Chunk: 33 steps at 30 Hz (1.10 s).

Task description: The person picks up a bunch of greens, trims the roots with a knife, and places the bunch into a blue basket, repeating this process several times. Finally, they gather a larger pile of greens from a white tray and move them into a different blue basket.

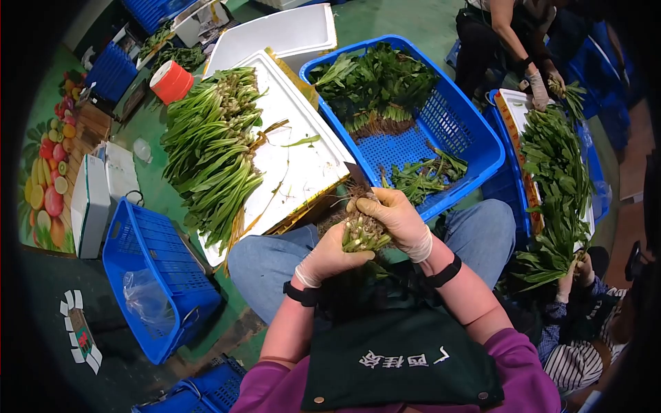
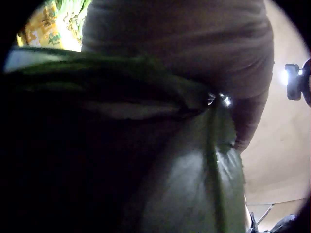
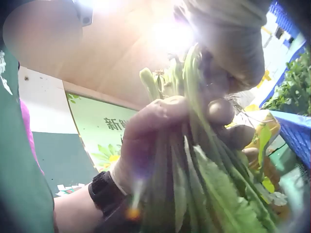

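Both hands wear pale gloves and meet over the person's lap. The left hand point(image 1: 335, 255) grips a bunch of leafy greens point(image 1: 363, 234), its stem ends turned up and its leaves hanging below the fist in the right wrist view. Close against those stem ends, the right hand point(image 1: 394, 219) holds a knife point(image 1: 357, 175) whose dark blade sticks out beyond the fingers. Stringy brown roots show around the fingers. Large dark leaves point(image 2: 194, 179) fill much of the left wrist view, where neither hand shows.
A white foam board point(image 1: 303, 168) carries a long row of greens point(image 1: 213, 151). Beyond the knees stands a blue crate point(image 1: 475, 165) with more bunches. Another blue crate point(image 1: 158, 275) stands at left, near a red tape roll point(image 1: 171, 82). Other people handle greens at right.
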Motion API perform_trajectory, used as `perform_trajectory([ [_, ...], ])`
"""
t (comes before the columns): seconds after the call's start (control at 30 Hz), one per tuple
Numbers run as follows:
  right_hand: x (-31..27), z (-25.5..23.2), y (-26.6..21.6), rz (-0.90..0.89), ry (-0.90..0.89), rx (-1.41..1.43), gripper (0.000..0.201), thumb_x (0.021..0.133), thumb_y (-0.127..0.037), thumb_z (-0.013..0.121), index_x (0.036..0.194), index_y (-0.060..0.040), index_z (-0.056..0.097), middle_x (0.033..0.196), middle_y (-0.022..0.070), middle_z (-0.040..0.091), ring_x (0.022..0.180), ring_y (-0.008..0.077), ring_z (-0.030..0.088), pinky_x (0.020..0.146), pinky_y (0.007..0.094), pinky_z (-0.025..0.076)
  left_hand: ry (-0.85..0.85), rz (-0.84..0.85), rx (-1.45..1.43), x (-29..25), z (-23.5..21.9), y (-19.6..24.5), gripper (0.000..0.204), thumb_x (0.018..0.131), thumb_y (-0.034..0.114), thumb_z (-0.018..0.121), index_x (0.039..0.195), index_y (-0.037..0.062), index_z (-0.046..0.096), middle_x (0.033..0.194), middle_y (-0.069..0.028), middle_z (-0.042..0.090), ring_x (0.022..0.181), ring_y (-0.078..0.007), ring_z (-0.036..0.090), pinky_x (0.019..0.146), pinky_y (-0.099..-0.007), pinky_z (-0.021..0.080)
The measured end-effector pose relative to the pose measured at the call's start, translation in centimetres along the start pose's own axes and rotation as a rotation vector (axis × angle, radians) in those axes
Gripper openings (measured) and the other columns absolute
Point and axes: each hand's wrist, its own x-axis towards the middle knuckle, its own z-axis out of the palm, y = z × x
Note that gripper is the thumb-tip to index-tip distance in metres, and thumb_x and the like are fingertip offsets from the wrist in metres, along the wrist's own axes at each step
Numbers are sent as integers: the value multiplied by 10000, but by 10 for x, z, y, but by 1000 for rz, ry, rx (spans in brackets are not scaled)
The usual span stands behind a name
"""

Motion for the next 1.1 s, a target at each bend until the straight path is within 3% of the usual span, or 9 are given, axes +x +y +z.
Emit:
perform_trajectory([
  [0.13, -3, 2, -1, -113, 23, -135, 175, 947, -138, 685, 1035, 10, 715, 911, 28, 699, 827, 96, 637, 754, 248, 507, 30, 22, 207, 2, -2, -5, 500, 785, 53, 772, 1246, 3, 585, 1141, -25, 660, 1027, -109, 608, 924, -292, 507],
  [0.2, 0, -1, 3, -580, 59, -670, 167, 896, -87, 714, 1042, -6, 712, 877, 43, 668, 847, 137, 642, 763, 262, 507, 80, 14, 271, 2, -1, -7, 459, 788, 45, 762, 1215, 1, 599, 1108, -25, 667, 1006, -101, 610, 915, -290, 508],
  [0.27, -1, 0, -1, -578, 80, -665, 242, 853, -58, 732, 1090, -26, 698, 892, 73, 651, 860, 184, 645, 764, 284, 509, 133, 11, 339, 3, 1, -8, 418, 790, 37, 752, 1183, -1, 613, 1075, -24, 674, 985, -94, 611, 905, -288, 509],
  [0.33, -2, 4, -7, -628, 319, -691, 284, 861, -94, 737, 1132, -37, 679, 978, 89, 666, 873, 212, 661, 775, 306, 519, 261, 139, 305, 3, 4, -11, 372, 794, 22, 738, 1150, -1, 630, 1032, -27, 683, 961, -91, 615, 893, -289, 511],
  [0.47, -29, 15, -12, -487, 161, -960, 386, 825, -216, 779, 1146, -48, 647, 1046, 124, 647, 948, 286, 672, 811, 354, 537, 268, 99, 352, 5, 6, -4, 449, 795, 31, 711, 1232, 14, 613, 1109, -82, 696, 997, -137, 636, 904, -305, 511],
  [0.5, -27, 18, -2, -564, 196, -978, 397, 805, -232, 788, 1119, -41, 638, 1013, 130, 637, 923, 312, 658, 799, 367, 530, 283, 107, 356, 6, 8, -5, 447, 794, 37, 719, 1229, 18, 615, 1122, -76, 691, 1011, -136, 630, 911, -307, 508],
  [0.77, -13, 1, 22, -487, 144, -834, 338, 788, -170, 760, 1070, -28, 638, 1018, 127, 610, 913, 302, 635, 814, 361, 519, 178, 85, 139, 5, 7, -16, 388, 799, 69, 758, 1162, 31, 627, 1091, -28, 663, 1015, -120, 610, 899, -305, 506],
  [0.83, -12, -2, 24, -585, 67, -778, 309, 782, -150, 746, 1041, -16, 644, 1048, 133, 606, 940, 297, 625, 834, 357, 517, 206, 97, 32, 6, 11, -12, 347, 800, 61, 755, 1123, 33, 632, 1069, -18, 654, 985, -109, 603, 875, -299, 508],
  [1.1, -15, -5, 19, -514, 114, -782, 278, 825, -119, 727, 1068, -3, 655, 1084, 120, 621, 1013, 241, 614, 893, 335, 492, 256, 97, 145, 9, 10, -25, 287, 815, 41, 704, 1094, 22, 635, 1010, -12, 661, 908, -104, 608, 825, -294, 515],
])
